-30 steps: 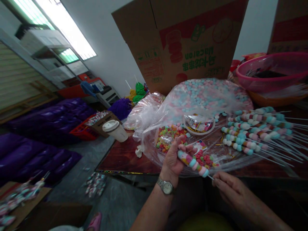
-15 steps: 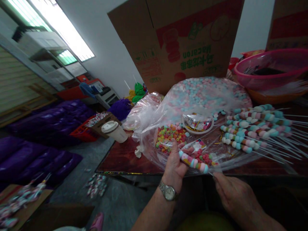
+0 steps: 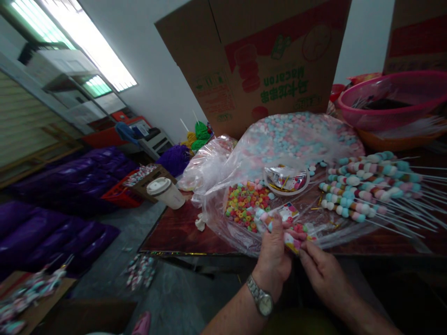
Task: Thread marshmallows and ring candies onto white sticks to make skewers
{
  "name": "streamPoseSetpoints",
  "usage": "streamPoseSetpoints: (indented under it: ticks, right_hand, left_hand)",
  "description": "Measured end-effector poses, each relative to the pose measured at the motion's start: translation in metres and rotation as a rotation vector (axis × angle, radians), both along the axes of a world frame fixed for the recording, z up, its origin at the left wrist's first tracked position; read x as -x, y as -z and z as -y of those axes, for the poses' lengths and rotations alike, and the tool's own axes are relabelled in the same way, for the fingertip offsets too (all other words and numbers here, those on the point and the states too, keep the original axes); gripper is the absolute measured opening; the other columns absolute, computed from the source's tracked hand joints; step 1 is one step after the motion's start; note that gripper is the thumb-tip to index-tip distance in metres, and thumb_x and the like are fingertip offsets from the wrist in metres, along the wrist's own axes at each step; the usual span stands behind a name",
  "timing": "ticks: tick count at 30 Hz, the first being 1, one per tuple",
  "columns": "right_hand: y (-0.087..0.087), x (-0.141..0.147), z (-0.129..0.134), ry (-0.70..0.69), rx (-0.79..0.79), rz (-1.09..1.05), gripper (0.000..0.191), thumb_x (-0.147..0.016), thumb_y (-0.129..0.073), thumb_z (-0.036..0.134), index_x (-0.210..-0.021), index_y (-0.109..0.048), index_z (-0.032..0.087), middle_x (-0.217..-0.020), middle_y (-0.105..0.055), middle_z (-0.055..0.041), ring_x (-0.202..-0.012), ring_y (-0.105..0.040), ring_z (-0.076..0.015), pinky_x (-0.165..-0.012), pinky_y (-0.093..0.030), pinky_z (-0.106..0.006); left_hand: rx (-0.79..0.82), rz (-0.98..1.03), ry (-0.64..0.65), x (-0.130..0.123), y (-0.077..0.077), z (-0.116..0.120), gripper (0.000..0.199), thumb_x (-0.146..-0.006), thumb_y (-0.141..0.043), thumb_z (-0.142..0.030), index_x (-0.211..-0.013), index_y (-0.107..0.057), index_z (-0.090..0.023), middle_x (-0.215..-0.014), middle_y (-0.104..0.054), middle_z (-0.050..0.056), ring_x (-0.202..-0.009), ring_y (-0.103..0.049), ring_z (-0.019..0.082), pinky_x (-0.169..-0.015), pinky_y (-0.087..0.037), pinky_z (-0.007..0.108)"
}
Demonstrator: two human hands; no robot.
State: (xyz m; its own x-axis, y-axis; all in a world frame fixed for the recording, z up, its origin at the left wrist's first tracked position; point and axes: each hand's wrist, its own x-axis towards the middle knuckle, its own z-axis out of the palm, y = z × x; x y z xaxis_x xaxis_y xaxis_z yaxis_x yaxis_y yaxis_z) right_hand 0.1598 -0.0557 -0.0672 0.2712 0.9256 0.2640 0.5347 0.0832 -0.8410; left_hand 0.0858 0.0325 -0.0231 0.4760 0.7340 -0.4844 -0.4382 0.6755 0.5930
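Note:
My left hand, with a metal watch on its wrist, is wrapped round a marshmallow skewer of pastel blue, pink and white pieces. Its upper end points away over the cereal rings. A colourful printed wrapper covers part of it, between my two hands. The fingers of my right hand are pinched at the near end of the skewer, against the wrapper; the stick itself is hidden. Just beyond lie colourful cereal rings, a flat printed packet and a round tub of printed wrappers and gold ties.
Finished marshmallow skewers are piled on the right, sticks toward me. A large clear bag of marshmallows rests before a cardboard box. A pink basin stands at back right, a lidded cup near the table's left edge.
The skewer has turned and shifted, so its far end now reaches over the cereal rings. Both hands have come closer together, and the right has moved left from the stick to the wrapper.

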Motion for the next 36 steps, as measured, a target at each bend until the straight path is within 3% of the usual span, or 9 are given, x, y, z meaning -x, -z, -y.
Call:
streamPoseSetpoints:
  ticks: [4, 11, 16, 19, 22, 28, 31, 34, 36]
  right_hand:
    - [-0.001, -0.005, 0.001, 0.019, 0.016, 0.009, 0.026, -0.091, -0.034, 0.032, -0.076, -0.051, 0.020, -0.063, -0.061, -0.0020, -0.055, -0.059, -0.0159, -0.049, -0.044, -0.022]
    - [0.001, 0.001, -0.007, 0.181, -0.122, 0.221, 0.024, -0.090, -0.035, 0.029, -0.083, -0.056, 0.018, -0.067, -0.066, -0.0060, -0.057, -0.064, -0.0198, -0.050, -0.047, -0.025]
    - [0.003, -0.001, -0.004, 0.011, -0.082, 0.176, 0.026, -0.092, -0.033, 0.026, -0.098, -0.057, 0.018, -0.082, -0.069, -0.0076, -0.073, -0.067, -0.0187, -0.062, -0.052, -0.024]
    - [0.002, 0.001, -0.008, 0.024, -0.151, 0.231, 0.030, -0.092, -0.030, 0.022, -0.100, -0.057, 0.014, -0.089, -0.068, -0.0126, -0.080, -0.066, -0.0207, -0.068, -0.053, -0.027]
    - [0.000, 0.005, -0.016, 0.092, -0.200, 0.300, 0.032, -0.091, -0.030, 0.022, -0.096, -0.059, 0.011, -0.080, -0.068, -0.0139, -0.069, -0.067, -0.0220, -0.059, -0.052, -0.027]
    - [-0.008, 0.007, -0.024, 0.066, -0.138, 0.234, 0.028, -0.087, -0.030, 0.020, -0.081, -0.057, 0.015, -0.063, -0.063, -0.0079, -0.054, -0.062, -0.0200, -0.049, -0.047, -0.026]
    - [-0.019, -0.008, -0.022, -0.017, -0.095, 0.103, 0.026, -0.089, -0.031, 0.024, -0.081, -0.054, 0.018, -0.071, -0.063, -0.0064, -0.065, -0.062, -0.0183, -0.058, -0.047, -0.026]
    - [-0.032, -0.033, -0.016, -0.125, 0.031, 0.094, 0.027, -0.092, -0.033, 0.031, -0.074, -0.051, 0.020, -0.068, -0.059, -0.0014, -0.063, -0.056, -0.0159, -0.056, -0.042, -0.025]
    - [-0.041, -0.047, -0.010, -0.217, 0.118, 0.120, 0.030, -0.093, -0.033, 0.034, -0.071, -0.048, 0.021, -0.063, -0.054, 0.0012, -0.059, -0.052, -0.0143, -0.054, -0.038, -0.024]
  left_hand:
    - [-0.013, 0.089, 0.091, 0.005, 0.001, -0.007, 0.040, -0.060, -0.078, -0.039, -0.082, -0.054, -0.015, -0.072, -0.063, 0.004, -0.066, -0.063, 0.018, -0.064, -0.050, 0.030]
    - [0.025, 0.090, 0.015, -0.007, 0.002, -0.011, 0.039, -0.061, -0.076, -0.033, -0.049, -0.044, -0.014, -0.041, -0.049, -0.002, -0.044, -0.052, 0.011, -0.054, -0.047, 0.024]
    - [-0.011, 0.094, -0.070, -0.003, -0.007, -0.015, 0.031, -0.059, -0.078, -0.027, -0.059, -0.049, -0.014, -0.045, -0.049, -0.005, -0.042, -0.050, 0.008, -0.055, -0.047, 0.024]
    - [-0.017, 0.100, -0.009, -0.005, -0.002, -0.005, 0.034, -0.061, -0.076, -0.033, -0.056, -0.047, -0.015, -0.044, -0.047, -0.005, -0.045, -0.050, 0.009, -0.058, -0.046, 0.025]
    - [-0.059, 0.022, 0.028, -0.010, 0.008, 0.006, 0.039, -0.066, -0.069, -0.046, -0.054, -0.050, -0.015, -0.046, -0.046, -0.003, -0.054, -0.054, 0.012, -0.066, -0.046, 0.027]
    - [-0.347, -0.189, 0.105, -0.007, 0.017, 0.013, 0.047, -0.079, -0.048, -0.057, -0.082, -0.064, -0.013, -0.078, -0.062, 0.005, -0.078, -0.055, 0.017, -0.080, -0.042, 0.027]
    - [-0.568, -0.299, 0.325, 0.014, -0.002, 0.015, 0.048, -0.083, -0.042, -0.055, -0.088, -0.066, -0.014, -0.079, -0.063, 0.006, -0.080, -0.056, 0.018, -0.084, -0.042, 0.029]
    - [-1.065, -0.606, 0.588, 0.049, -0.034, 0.006, 0.035, -0.079, -0.055, -0.047, -0.098, -0.066, -0.020, -0.073, -0.064, 0.004, -0.077, -0.057, 0.021, -0.081, -0.043, 0.031]
    - [-1.421, -0.933, 0.298, 0.070, -0.050, -0.008, 0.033, -0.073, -0.065, -0.042, -0.098, -0.067, -0.022, -0.088, -0.065, 0.008, -0.091, -0.055, 0.026, -0.090, -0.039, 0.037]
